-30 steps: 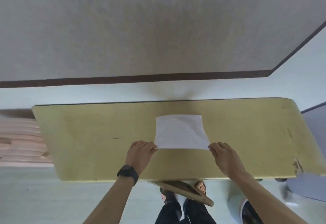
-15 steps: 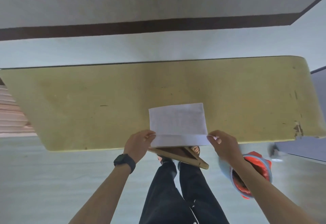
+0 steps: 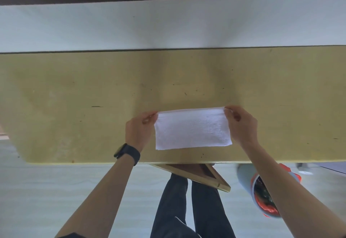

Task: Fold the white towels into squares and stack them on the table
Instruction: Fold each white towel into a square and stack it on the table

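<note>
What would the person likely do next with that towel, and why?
Probably swing one short end across onto the other. The white towel lies on the table as a wide rectangle, not yet square, and the left hand and right hand each pinch a far corner, well placed to start that fold.

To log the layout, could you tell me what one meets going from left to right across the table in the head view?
left hand → white towel → right hand. Each hand pinches a far corner of the towel.
</note>
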